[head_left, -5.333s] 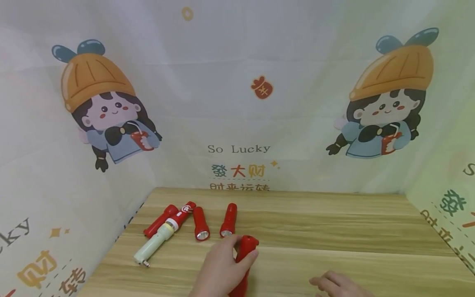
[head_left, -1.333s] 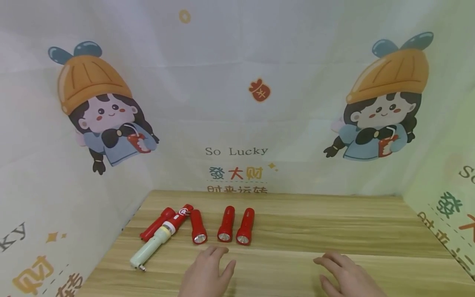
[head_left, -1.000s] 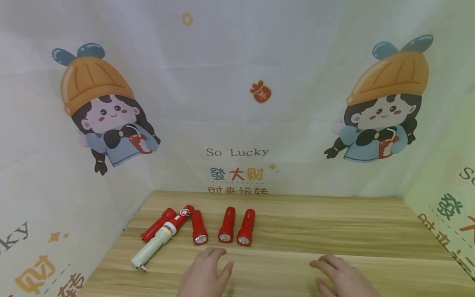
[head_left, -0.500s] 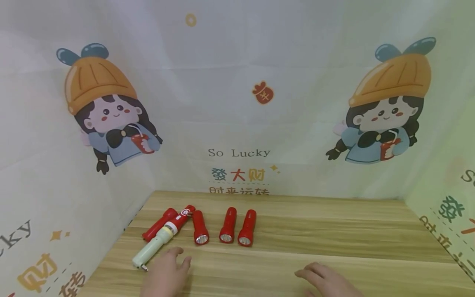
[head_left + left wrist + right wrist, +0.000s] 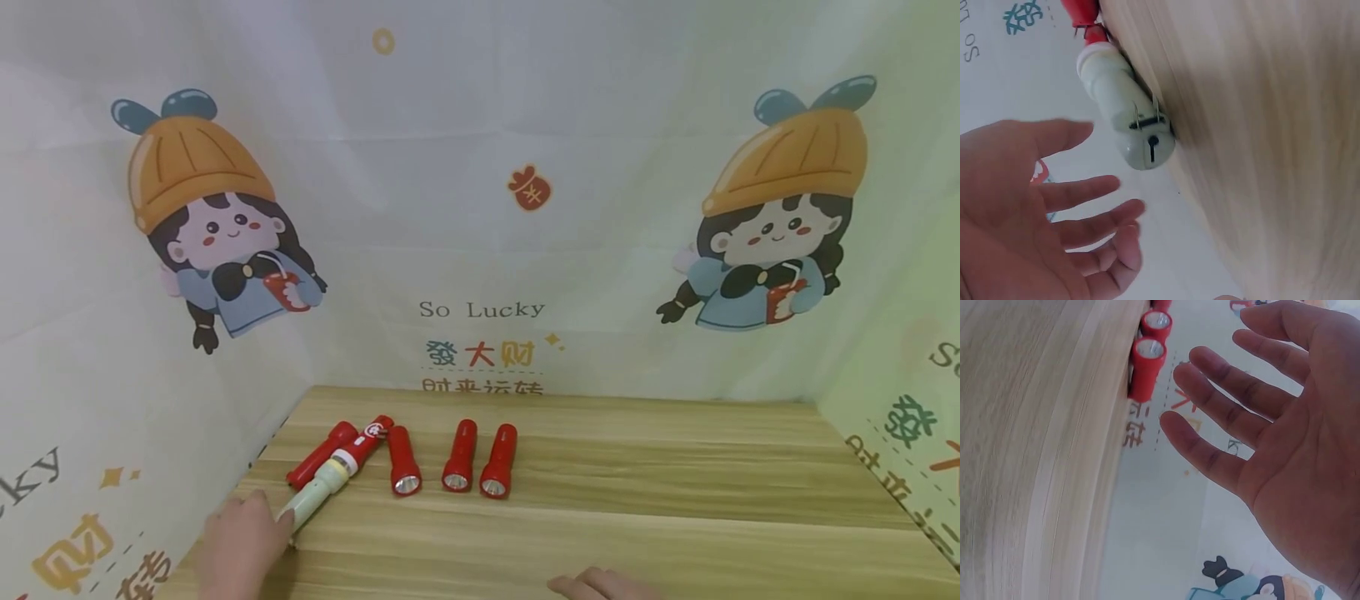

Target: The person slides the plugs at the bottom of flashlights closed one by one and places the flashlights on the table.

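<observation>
In the head view my left hand (image 5: 238, 537) is at the near end of a pale green flashlight (image 5: 311, 500) on the table. The left wrist view has the fingers apart and loosely bent, just off the flashlight's end, where two metal plug prongs (image 5: 1147, 115) stick out. Its far end lines up with a red-and-white flashlight (image 5: 367, 442) with a round logo. My right hand (image 5: 600, 585) hovers low at the front edge of view. Its fingers are spread and hold nothing in the right wrist view.
Beside the pale green flashlight lies a red flashlight (image 5: 322, 456). Three more, a red flashlight (image 5: 402, 458), a middle one (image 5: 461, 454) and a right one (image 5: 500, 460), lie with lenses toward me. Printed cloth (image 5: 600, 350) walls the wooden table (image 5: 675, 467).
A red flashlight that my left hand gripped earlier now lies rightmost in the row. The left hand has since moved left to the pale green flashlight; the right hand has drawn back and left.
</observation>
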Available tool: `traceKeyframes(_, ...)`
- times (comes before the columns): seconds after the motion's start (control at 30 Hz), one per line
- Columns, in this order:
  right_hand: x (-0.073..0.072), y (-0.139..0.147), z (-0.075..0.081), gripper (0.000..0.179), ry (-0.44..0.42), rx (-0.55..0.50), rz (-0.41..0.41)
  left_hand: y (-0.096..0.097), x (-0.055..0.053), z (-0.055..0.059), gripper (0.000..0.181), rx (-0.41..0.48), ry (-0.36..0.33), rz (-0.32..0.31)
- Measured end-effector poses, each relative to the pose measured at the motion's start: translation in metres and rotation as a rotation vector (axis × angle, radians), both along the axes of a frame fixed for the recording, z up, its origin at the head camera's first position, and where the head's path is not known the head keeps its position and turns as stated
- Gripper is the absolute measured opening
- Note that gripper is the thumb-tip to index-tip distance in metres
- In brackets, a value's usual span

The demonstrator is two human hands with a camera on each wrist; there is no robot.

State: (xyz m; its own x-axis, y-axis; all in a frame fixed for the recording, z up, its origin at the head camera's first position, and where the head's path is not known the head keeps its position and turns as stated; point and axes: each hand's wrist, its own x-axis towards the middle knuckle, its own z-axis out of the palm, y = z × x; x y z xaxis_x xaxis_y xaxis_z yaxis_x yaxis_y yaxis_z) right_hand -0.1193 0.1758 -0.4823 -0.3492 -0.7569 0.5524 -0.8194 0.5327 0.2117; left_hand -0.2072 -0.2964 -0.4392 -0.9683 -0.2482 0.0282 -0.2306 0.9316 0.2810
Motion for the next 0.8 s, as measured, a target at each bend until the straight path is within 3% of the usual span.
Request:
traceKeyframes(0.03, 0.001, -0.003, -0.001, 0.032, 0.067, -0.002, 0.010, -0.003, -0.001, -0.001, 0.055, -0.005, -0.013, -0.009)
traceKeyframes(0.13, 0.002, -0.008, -0.004, 0.032, 0.096, -0.024, 0.008, -0.010, -0.005, -0.004, 0.056, 0.004, -0.059, -0.034)
traceKeyframes(0.37, 0.004, -0.012, -0.010, 0.039, -0.008, 0.034, -0.044, -0.015, -0.010, -0.009, 0.051, 0.075, -0.134, -0.084)
traceKeyframes(0.47, 0.004, -0.012, -0.011, 0.041, -0.012, 0.026, -0.045, -0.015, -0.010, -0.012, 0.046, 0.106, -0.146, -0.085)
traceKeyframes(0.8, -0.002, -0.006, -0.013, 0.030, 0.080, -0.057, 0.054, -0.014, -0.008, -0.015, 0.049, 0.114, -0.155, -0.063)
